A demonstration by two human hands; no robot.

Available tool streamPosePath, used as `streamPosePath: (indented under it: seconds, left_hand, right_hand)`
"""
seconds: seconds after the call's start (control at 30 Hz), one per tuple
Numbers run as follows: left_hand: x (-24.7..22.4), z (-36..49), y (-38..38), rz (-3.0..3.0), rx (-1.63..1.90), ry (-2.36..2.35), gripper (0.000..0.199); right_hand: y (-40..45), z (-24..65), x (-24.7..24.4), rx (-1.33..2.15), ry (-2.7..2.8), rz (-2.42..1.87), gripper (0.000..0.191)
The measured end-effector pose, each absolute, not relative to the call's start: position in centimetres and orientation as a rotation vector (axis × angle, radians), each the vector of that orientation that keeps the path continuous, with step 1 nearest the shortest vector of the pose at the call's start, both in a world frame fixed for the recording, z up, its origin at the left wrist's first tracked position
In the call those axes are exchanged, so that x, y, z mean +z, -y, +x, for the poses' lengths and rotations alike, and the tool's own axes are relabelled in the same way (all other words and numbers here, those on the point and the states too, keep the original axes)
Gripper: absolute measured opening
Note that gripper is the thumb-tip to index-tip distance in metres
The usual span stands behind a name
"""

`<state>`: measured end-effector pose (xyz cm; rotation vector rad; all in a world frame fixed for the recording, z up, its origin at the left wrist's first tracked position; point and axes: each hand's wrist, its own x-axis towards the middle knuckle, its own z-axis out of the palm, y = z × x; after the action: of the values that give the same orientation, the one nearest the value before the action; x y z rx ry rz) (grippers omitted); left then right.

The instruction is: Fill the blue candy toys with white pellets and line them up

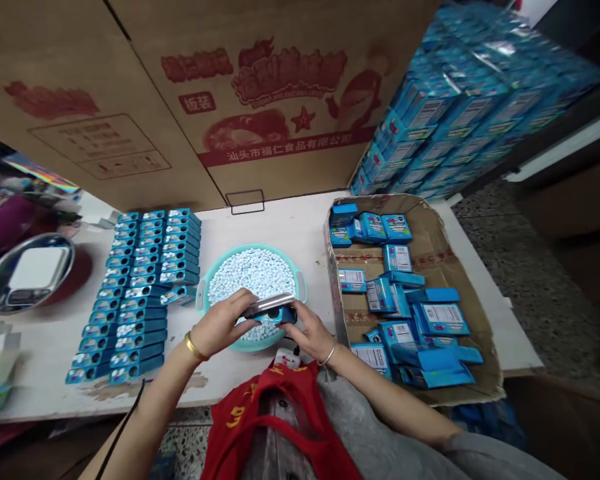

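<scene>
Above a teal basin (300, 270) of pale blue candies (250, 267), both of my hands are close together. My left hand (223, 323) is closed on a flat metal scoop (270, 304), which lies tilted over a small blue box. My right hand (310, 331) grips that blue box (286, 315) from its right side. A round dark opening shows in the box's near face. How much is in the scoop or the box is hidden from view.
Rows of blue boxes (140, 293) stand left of the basin. At the right, a cardboard tray (357, 313) holds several loose blue boxes. Large cartons (280, 167) and wrapped box stacks (430, 120) rise behind. A metal bowl (73, 267) sits far left.
</scene>
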<state>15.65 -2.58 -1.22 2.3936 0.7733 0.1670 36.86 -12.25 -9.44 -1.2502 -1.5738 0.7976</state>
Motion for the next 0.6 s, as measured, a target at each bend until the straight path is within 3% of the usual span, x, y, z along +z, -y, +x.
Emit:
streamPosePath:
  seconds: [0.2, 0.37, 0.47, 0.6]
  left_hand:
    - [0.3, 10.6, 3.2, 2.301, 0.288, -1.048, 0.027]
    - [-0.6, 2.5, 3.9, 2.208, 0.296, -1.559, 0.038]
    - [-2.8, -1.8, 4.0, 2.14, 0.231, -1.773, 0.039]
    - [-7.5, -5.3, 2.1, 2.109, 0.108, -1.857, 0.039]
  right_hand:
    - [10.5, 48.3, -12.5, 0.291, 1.302, -1.898, 0.05]
    - [10.2, 54.1, -19.0, 0.455, 1.918, -2.403, 0.081]
    - [9.5, 54.1, -21.9, 0.516, 1.996, -2.498, 0.08]
    - [8.4, 54.5, -21.8, 0.585, 2.05, -2.418, 0.079]
